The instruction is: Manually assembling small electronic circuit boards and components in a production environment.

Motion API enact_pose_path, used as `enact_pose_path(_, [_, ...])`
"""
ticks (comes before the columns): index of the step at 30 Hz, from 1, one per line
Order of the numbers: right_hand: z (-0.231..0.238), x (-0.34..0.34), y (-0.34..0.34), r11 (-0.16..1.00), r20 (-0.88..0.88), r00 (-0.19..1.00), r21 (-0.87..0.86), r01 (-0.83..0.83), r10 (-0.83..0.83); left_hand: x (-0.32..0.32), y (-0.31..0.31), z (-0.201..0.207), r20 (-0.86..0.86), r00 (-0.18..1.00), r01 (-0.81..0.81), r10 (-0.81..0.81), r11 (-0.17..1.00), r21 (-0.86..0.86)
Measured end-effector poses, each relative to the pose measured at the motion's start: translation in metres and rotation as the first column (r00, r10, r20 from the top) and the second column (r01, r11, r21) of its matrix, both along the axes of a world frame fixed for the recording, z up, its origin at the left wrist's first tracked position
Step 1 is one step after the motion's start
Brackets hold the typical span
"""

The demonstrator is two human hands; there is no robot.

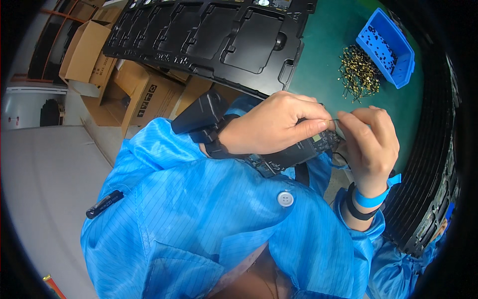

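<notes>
A thin dark cable (333,120) spans the small gap between my two hands. My left hand (271,124) has thumb and forefinger pinched at one end of it. The bent fingers of my right hand (372,142) close on the other end. Beneath them, a black circuit board (298,152) with a green patch and small parts lies tilted close to my body. My left hand partly covers the board, and the fingertips hide the cable's ends. A black device is strapped to my left wrist; blue and black bands circle my right wrist.
On the green tabletop (321,65) a heap of small gold-tipped black cables (359,72) lies beside a blue bin (406,70) holding small black pieces. A black compartment tray (199,37) spans the far side. Stacked black trays (423,169) stand right; cardboard boxes (154,97) sit left.
</notes>
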State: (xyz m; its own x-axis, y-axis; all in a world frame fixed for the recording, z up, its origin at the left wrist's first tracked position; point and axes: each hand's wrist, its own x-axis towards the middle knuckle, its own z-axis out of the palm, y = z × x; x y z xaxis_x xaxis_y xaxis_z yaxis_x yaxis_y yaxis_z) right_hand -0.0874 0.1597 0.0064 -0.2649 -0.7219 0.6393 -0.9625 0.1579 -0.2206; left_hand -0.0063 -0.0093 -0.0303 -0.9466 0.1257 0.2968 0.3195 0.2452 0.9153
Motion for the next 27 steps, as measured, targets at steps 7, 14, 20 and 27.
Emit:
enact_pose_path(7, [-0.024,0.021,0.006,0.937,0.875,0.466,-0.261,0.23,0.129,0.002,0.0,0.004,-0.018,0.996,-0.086,0.086,0.995,-0.046])
enact_pose_path(14, [-0.035,0.026,-0.001,0.935,0.909,0.362,-0.293,0.2,0.208,0.005,0.003,0.003,-0.053,0.998,-0.034,0.028,0.993,-0.116])
enact_pose_path(20, [-0.042,0.025,0.003,0.908,0.895,0.365,-0.352,0.225,0.257,0.006,0.005,0.0,-0.052,0.999,-0.014,0.013,0.999,-0.029])
enact_pose_path(27, [-0.041,0.029,0.001,0.925,0.88,0.429,-0.316,0.209,0.204,0.011,0.011,-0.009,0.117,0.992,-0.047,0.036,0.994,0.097])
